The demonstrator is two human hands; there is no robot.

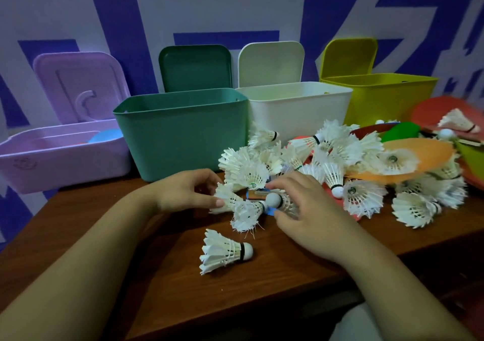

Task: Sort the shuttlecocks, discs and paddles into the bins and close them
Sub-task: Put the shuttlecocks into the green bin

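Two shuttlecocks are being lifted from the near edge of a heap of shuttlecocks [337,154] on a wooden table [125,238]; sorting is under way, apparently at an early stage. One shuttlecock [227,197] is being pinched by its feathers btwn thumb & fingers of the left hand [180,191]. A second shuttlecock [273,199], cork up, is being gripped by the curled fingers of the right hand [309,215]. Next, both likely need carrying to one bin w/o crushing feathers.

Four bins are standing behind, lids up. A blue disc [106,135] is being held in the lilac bin [60,162]. Insides of the green bin [183,136], white bin [301,107] & yellow bin [379,97] are being hidden by their walls.
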